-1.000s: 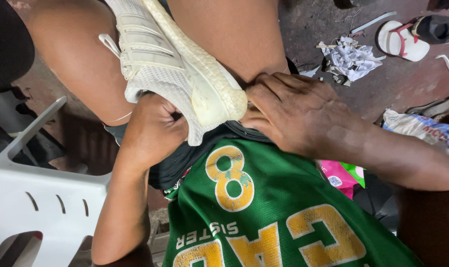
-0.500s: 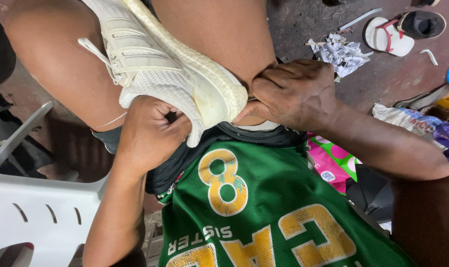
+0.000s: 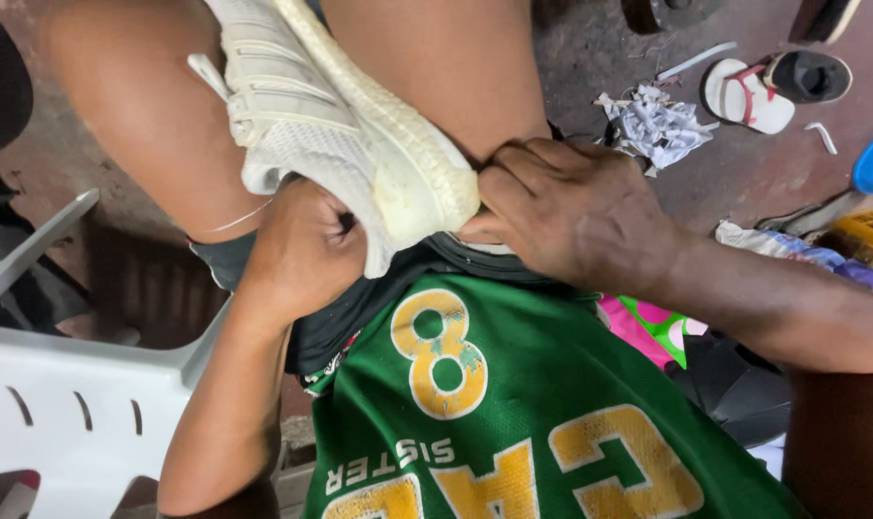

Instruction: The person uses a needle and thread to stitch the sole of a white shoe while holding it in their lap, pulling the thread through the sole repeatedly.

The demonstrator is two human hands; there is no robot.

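White knit sneaker with a yellowed foam sole [image 3: 350, 125] sits mid-frame, wedged between the bare knees above the green jersey with a yellow numeral [image 3: 513, 413]. Left hand [image 3: 297, 250] is clenched on the mesh toe from below; right hand [image 3: 571, 216] has its fingers [image 3: 499, 183] pinching the sole tip. Looks light, with a soft, floppy upper and a springy sole. Best hold: sole edge, not mesh. White plastic chair [image 3: 81, 384] near left; crumpled paper [image 3: 653, 125] far right on the floor.

A crumpled plastic wrapper [image 3: 773, 245], white with blue and purple, is lying on the floor at the right. No labels, signs or screens are showing.
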